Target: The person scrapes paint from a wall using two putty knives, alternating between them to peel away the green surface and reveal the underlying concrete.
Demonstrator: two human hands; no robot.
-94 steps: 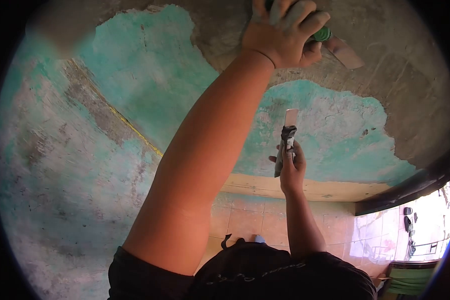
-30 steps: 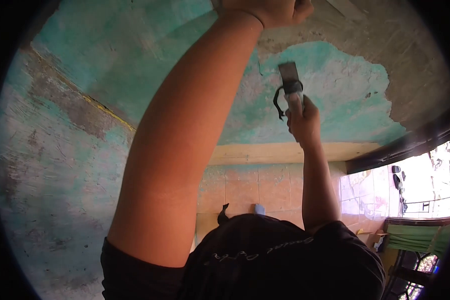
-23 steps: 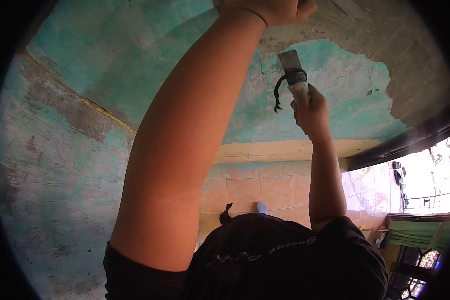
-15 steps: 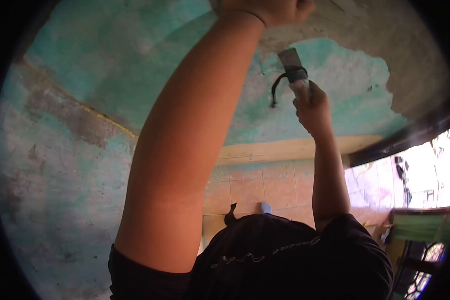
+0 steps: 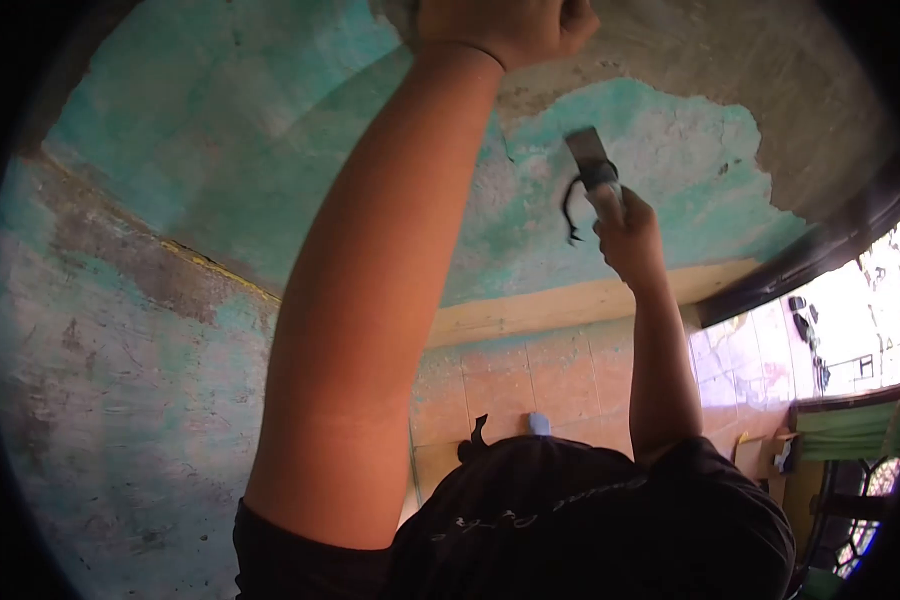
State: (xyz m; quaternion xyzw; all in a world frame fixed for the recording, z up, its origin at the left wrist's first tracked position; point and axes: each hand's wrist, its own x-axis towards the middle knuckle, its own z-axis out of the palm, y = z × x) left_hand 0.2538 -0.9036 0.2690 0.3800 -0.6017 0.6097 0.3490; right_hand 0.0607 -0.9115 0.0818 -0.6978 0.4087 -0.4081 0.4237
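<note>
My right hand (image 5: pixel 630 235) is wrapped round the pale handle of a scraper (image 5: pixel 588 152). The tool's flat, dark blade points up and slightly left, in front of the wall. A black strip is tied where blade meets handle, and its loose end dangles to the left. At the top edge of the view, my left hand (image 5: pixel 510 28) is raised against the upper part of the wall, its fingers curled. The frame cuts off part of that hand, so anything inside it is hidden. The wall (image 5: pixel 530 240) carries worn turquoise paint, with bare grey-brown patches above and to the right.
On the left a second wall (image 5: pixel 120 400) meets the first at a corner with a yellow streak. Below lies a tiled floor (image 5: pixel 500 385). At the right are a bright opening (image 5: pixel 850 310), a green cloth (image 5: pixel 850 430) and a patterned grille (image 5: pixel 865 520).
My right hand and the scraper have come down a little. My left hand appears slightly lower and further left, and the view has shifted somewhat.
</note>
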